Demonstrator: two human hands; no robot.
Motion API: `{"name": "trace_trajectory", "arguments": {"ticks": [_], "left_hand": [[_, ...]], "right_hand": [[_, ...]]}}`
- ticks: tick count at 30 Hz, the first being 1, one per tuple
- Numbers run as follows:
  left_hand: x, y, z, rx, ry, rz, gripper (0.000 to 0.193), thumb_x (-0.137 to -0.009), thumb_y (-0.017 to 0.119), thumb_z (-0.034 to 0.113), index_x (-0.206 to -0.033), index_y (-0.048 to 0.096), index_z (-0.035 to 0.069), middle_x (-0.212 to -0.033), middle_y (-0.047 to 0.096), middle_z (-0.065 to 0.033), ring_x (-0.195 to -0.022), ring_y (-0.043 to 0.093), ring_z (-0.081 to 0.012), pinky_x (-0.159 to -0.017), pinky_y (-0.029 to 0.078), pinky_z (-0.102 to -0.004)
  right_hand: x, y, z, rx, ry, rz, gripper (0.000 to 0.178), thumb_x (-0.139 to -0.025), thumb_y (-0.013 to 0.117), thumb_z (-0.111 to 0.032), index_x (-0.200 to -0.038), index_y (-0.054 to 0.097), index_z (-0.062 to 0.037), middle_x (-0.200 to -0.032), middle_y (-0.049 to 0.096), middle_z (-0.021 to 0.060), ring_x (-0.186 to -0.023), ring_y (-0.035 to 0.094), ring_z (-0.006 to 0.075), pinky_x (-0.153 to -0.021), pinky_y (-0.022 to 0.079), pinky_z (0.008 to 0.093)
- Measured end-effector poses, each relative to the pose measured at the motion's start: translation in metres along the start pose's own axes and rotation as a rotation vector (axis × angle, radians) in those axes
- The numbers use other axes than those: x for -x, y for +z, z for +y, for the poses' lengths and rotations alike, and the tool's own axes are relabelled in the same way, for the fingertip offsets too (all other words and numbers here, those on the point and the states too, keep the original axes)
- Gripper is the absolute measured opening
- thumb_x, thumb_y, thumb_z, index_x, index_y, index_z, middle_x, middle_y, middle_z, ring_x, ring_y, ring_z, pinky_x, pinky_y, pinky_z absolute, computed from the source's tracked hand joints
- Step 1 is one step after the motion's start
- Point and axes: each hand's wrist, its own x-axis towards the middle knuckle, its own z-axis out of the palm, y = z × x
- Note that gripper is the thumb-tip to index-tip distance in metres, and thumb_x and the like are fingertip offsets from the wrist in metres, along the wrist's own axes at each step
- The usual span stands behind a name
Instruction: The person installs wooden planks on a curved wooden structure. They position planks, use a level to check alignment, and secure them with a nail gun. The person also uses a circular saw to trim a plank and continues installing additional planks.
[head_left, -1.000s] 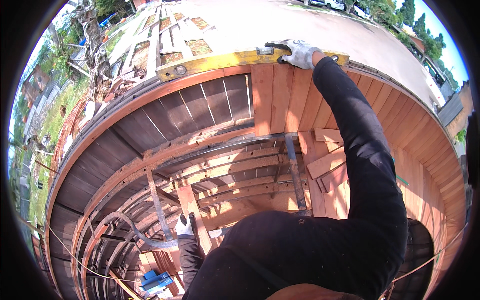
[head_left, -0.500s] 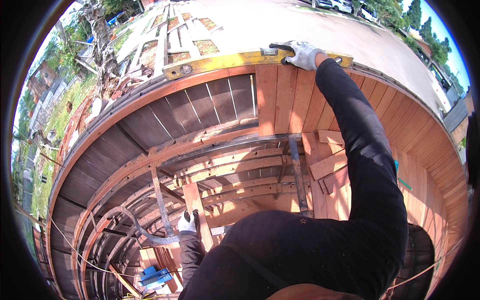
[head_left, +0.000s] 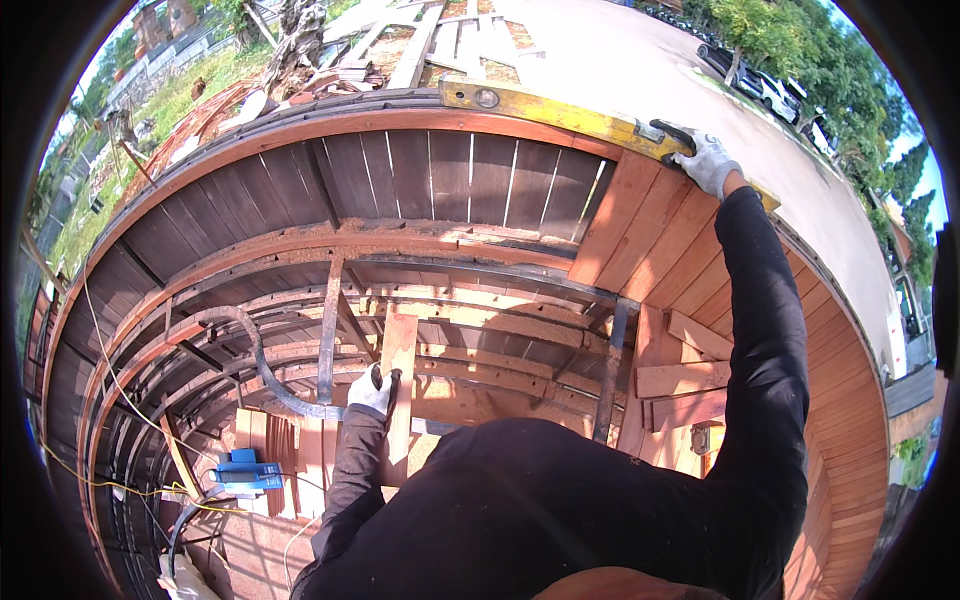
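My right hand (head_left: pixel 710 163), in a light glove with dark fingertips, is closed around a yellow spirit level (head_left: pixel 560 112). The level lies along the top rim of the curved wooden wall, partly over the fitted reddish boards (head_left: pixel 650 215). Lower down on the left, my left hand (head_left: pixel 368 392), gloved the same way, grips a short reddish plank (head_left: pixel 400 345) by its left edge. The plank stands upright, slightly tilted, with its lower end near my body.
Curved wooden rails (head_left: pixel 420 240) and dark metal posts (head_left: pixel 328 330) run across the frame's inside. A bent grey bar (head_left: pixel 258 365) is left of the plank. A blue tool (head_left: pixel 245 472) sits by stacked boards (head_left: pixel 268 435). Loose board pieces (head_left: pixel 690 378) lie by my right arm. Thin cords trail at left.
The view has turned left, so the wall and level appear farther right. Both hands keep their holds on the level and the plank. More of the floor at lower left shows.
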Motion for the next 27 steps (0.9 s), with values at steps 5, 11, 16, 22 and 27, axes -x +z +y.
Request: {"name": "trace_trajectory", "arguments": {"ticks": [5,11,16,22,27], "left_hand": [[0.001,-0.01,0.017,-0.045,-0.031,-0.003,0.046,-0.087,0.062,0.045,-0.115,0.062,0.008,-0.096,0.068,-0.0233,-0.092,0.065,-0.0398,-0.079,0.051,-0.0447],[0.005,-0.018,0.024,-0.017,-0.026,0.01,0.045,-0.088,0.061,0.045,-0.116,0.062,0.009,-0.095,0.068,-0.0213,-0.09,0.066,-0.0386,-0.078,0.051,-0.0445],[0.011,-0.032,0.046,0.049,-0.065,-0.018,0.043,-0.087,0.062,0.047,-0.115,0.063,0.013,-0.096,0.069,-0.02,-0.093,0.066,-0.0379,-0.08,0.051,-0.0434],[0.009,-0.026,0.038,-0.01,-0.085,-0.047,0.045,-0.087,0.057,0.05,-0.115,0.063,0.015,-0.097,0.068,-0.0213,-0.093,0.065,-0.0403,-0.082,0.051,-0.0469],[0.008,-0.023,0.037,-0.056,-0.052,-0.01,0.047,-0.086,0.058,0.05,-0.114,0.062,0.011,-0.093,0.068,-0.0221,-0.089,0.065,-0.0411,-0.079,0.052,-0.0475]], "right_hand": [[-0.031,-0.01,-0.063,-0.018,-0.09,0.074,0.051,-0.087,0.065,-0.032,-0.128,0.054,-0.0052,-0.115,0.061,0.0235,-0.112,0.056,0.038,-0.097,0.044,0.0406],[-0.075,-0.011,-0.183,0.07,-0.188,-0.087,0.046,-0.091,0.054,-0.041,-0.111,0.066,-0.0018,-0.108,0.066,0.0255,-0.099,0.064,0.0358,-0.086,0.049,0.042],[-0.129,0.025,-0.232,-0.046,-0.326,0.058,0.048,-0.086,0.061,-0.036,-0.121,0.06,-0.0032,-0.118,0.062,0.0226,-0.108,0.061,0.0359,-0.092,0.049,0.0426],[-0.136,0.036,-0.289,0.045,-0.368,-0.042,0.059,-0.087,0.058,-0.04,-0.133,0.051,-0.0048,-0.139,0.049,0.0216,-0.123,0.052,0.0368,-0.103,0.042,0.0427],[-0.145,0.051,-0.285,0.011,-0.411,0.005,0.055,-0.088,0.055,-0.038,-0.132,0.053,-0.0062,-0.134,0.054,0.0197,-0.123,0.052,0.0344,-0.103,0.042,0.0414]]}}
